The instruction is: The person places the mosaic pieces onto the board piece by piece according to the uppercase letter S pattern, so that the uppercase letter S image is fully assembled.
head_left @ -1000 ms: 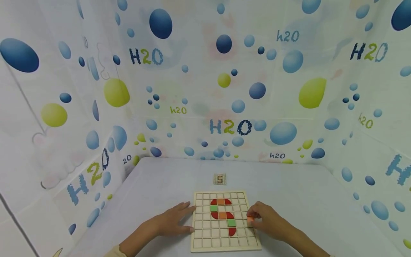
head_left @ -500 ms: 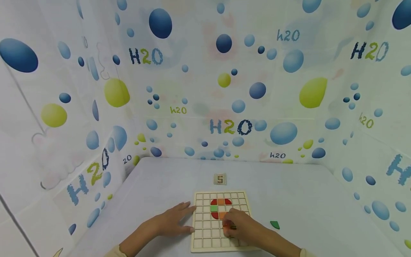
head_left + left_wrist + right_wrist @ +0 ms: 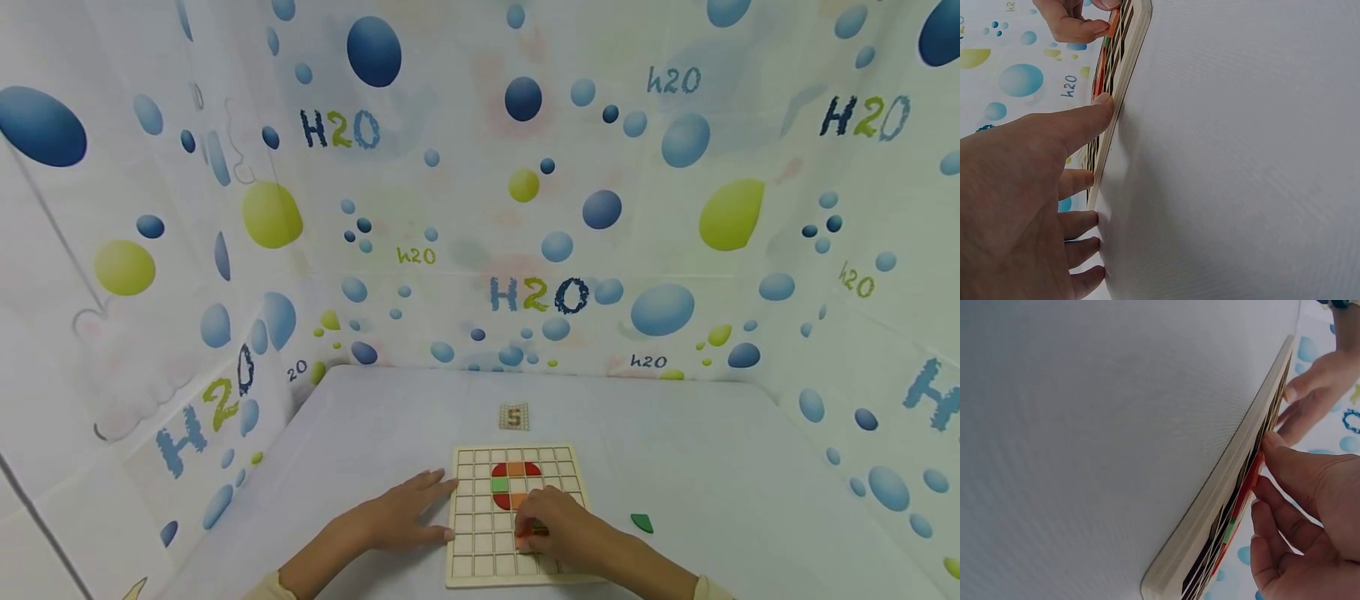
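A wooden grid board (image 3: 483, 568) lies on the white surface, holding red, orange and light green tiles (image 3: 500, 483) in a curved line. My left hand (image 3: 397, 517) touches the board's left edge with its thumb and fingertips, fingers spread and fairly straight. Over the lower middle of the board, my right hand (image 3: 562, 529) pinches an orange tile (image 3: 522, 542) between thumb and fingers, down at the grid. From the left wrist view the same orange tile (image 3: 1112, 25) shows at the fingertips. The right hand covers the tiles beneath it.
A dark green quarter-round piece (image 3: 642, 523) lies on the table to the right of the board. Behind the board is a small card (image 3: 514, 417) with an S-like pattern on a grid. A patterned curtain (image 3: 465, 208) encloses the table's back and sides.
My right hand has moved left from the board's right edge onto the grid with the orange tile, uncovering the dark green piece. The left hand has stayed in place.
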The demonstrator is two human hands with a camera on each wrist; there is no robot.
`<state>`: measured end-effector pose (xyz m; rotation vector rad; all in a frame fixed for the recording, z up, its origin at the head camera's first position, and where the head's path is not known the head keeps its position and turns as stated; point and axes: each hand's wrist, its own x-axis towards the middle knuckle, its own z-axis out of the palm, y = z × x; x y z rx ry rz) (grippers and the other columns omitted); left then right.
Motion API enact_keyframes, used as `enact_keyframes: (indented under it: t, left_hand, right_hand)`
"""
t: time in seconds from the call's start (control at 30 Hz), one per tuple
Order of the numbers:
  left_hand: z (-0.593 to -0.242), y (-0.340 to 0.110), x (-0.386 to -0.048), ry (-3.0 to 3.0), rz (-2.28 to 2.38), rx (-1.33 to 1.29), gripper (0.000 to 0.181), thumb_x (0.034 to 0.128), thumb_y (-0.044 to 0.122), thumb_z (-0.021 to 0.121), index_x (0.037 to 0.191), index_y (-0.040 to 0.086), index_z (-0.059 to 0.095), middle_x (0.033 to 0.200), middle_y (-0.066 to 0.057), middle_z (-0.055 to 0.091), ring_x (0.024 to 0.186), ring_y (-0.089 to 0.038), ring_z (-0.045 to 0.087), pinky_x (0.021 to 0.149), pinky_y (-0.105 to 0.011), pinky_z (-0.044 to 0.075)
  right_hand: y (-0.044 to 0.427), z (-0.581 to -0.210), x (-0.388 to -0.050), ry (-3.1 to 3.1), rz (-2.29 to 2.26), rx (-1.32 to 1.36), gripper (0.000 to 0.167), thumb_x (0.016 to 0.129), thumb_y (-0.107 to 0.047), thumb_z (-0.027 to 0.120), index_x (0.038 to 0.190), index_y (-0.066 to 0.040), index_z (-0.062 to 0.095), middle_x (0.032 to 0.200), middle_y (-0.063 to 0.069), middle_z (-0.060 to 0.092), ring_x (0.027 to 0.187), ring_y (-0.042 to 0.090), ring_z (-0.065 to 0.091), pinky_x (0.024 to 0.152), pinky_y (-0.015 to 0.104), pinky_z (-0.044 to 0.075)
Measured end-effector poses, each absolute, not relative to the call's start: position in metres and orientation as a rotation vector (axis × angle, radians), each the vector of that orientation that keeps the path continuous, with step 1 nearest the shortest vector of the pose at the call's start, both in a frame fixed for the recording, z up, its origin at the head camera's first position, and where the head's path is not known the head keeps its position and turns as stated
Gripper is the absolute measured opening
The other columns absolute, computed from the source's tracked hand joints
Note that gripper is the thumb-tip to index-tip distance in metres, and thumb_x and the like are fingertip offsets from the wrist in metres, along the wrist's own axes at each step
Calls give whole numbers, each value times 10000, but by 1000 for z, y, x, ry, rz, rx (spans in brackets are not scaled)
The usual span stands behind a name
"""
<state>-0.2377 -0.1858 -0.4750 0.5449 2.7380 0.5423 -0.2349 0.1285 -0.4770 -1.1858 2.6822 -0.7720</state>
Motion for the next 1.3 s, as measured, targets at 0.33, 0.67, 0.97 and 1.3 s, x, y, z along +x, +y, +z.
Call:
enact_keyframes:
  t: [0.33, 0.67, 0.97, 1.3]
  left_hand:
    - [-476, -186, -238, 2741, 540, 555, 829, 929, 615, 729, 1613, 238, 448, 1698, -155, 355, 1574, -416, 311, 1222, -656, 335]
    - [-473, -185, -237, 2742, 523, 552, 837, 931, 627, 719, 1617, 236, 441, 1700, -148, 354, 1577, -402, 310, 1223, -644, 340]
    - [-476, -187, -238, 2738, 545, 577, 829, 934, 609, 727, 1613, 226, 444, 1694, -171, 355, 1570, -417, 316, 1220, -648, 343]
    - [-475, -187, -238, 2752, 530, 575, 827, 933, 610, 728, 1610, 225, 449, 1689, -169, 366, 1567, -416, 324, 1206, -654, 359]
  right_hand:
    - [129, -476, -231, 2706, -645, -1174, 100, 937, -301, 813, 978, -310, 722, 981, -243, 598, 967, -10, 498, 878, 272, 501]
    - [132, -477, -229, 2733, -639, -1230, 107, 948, -283, 813, 1020, -294, 734, 1015, -224, 594, 978, -12, 505, 906, 270, 503]
    - [167, -467, -240, 2698, -873, -1094, 225, 998, -256, 759, 1210, -185, 732, 1152, -103, 648, 1063, 101, 623, 930, 322, 589]
    - [239, -461, -248, 2845, -919, -807, 337, 949, -224, 808, 1255, -153, 687, 1163, -34, 665, 1050, 177, 657, 909, 370, 604]
